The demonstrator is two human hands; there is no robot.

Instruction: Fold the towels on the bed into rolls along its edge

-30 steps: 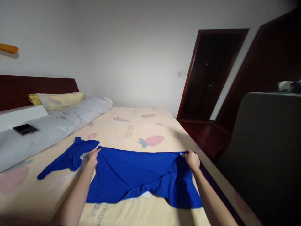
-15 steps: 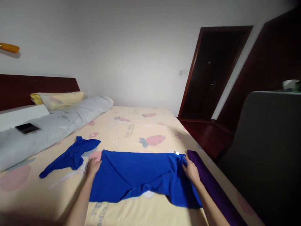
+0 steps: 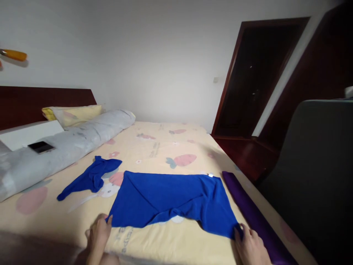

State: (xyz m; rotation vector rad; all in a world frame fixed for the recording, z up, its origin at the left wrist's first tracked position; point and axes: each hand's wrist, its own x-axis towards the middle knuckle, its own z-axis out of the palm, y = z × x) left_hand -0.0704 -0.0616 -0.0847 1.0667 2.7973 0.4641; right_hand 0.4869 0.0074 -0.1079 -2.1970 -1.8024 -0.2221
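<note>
A blue cloth (image 3: 171, 195) lies spread on the bed, with a small white tag (image 3: 210, 175) at its far right edge and a wavy near edge. My left hand (image 3: 99, 232) pinches its near left corner. At the near right corner, the fingers of my right hand (image 3: 249, 244) are closed on the same cloth. Left of it lies a smaller, crumpled blue cloth (image 3: 89, 178), touched by neither hand. Just right of the spread cloth is a long, narrow purple item (image 3: 248, 209).
The patterned bed sheet (image 3: 154, 147) lies under everything. A long grey bolster (image 3: 82, 141) bears a dark phone (image 3: 41, 147) and a white box (image 3: 33, 134) at the left. A yellow pillow (image 3: 79, 115) is behind. A dark chair back (image 3: 317, 169) stands at the right.
Both hands have moved nearer along the cloth's sides, from its upper part to its near corners, and gripped it there. The cloth's near right part looks straighter. The view has shifted slightly.
</note>
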